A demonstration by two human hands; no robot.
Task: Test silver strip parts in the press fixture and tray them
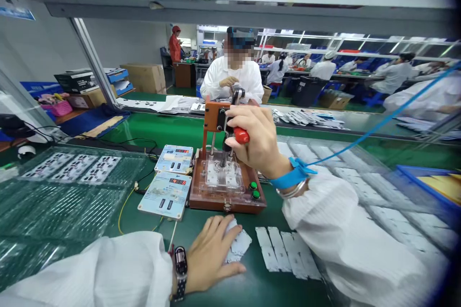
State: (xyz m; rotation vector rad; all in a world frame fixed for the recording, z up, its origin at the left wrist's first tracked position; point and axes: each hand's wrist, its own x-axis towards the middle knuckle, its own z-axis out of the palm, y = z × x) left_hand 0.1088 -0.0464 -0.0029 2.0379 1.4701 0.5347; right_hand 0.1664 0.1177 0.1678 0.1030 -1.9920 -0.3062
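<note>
R hand [257, 141]: fingers curled round red handle [241, 135] of lever press, thumb on near side, closed up w/ no visible gap; handle's rounded end pokes out betw. thumb & forefinger.

L hand [212, 252]: palm down, open, fingers extended & a little apart, thumb spread wide. Loose white boards [242, 243] lie partly under fingers & in gap betw. forefinger & thumb, overlapping, edges sticking out to R. Fingers rest over them; can't tell if any is gripped.

Wrists: R has blue strap [290, 175] w/ blue cord running up to R; L has dark smart band [180, 261].

Just beyond L fingertips: brown fixture base [201, 197], metal latch on front. Press stands on it, below R hand; plunger comes down at clear plate [223, 177], white pieces visible at/under plate. Two green buttons [255, 194] on base, R side.

L of base: two meter boxes [165, 196], one behind other, both w/ lit red digits (too small to read reliably).

R of L hand, apart from it: row of white boards [268, 249], side by side, some overlapping, partly behind R sleeve. Further R: clear trays w/ more white boards. Far L: clear trays [118, 165], three populated panels showing in back one.

Opp. side of bench: co-worker [234, 79] in white, hands raised near chest. Others seated at benches in backgrd.
</note>
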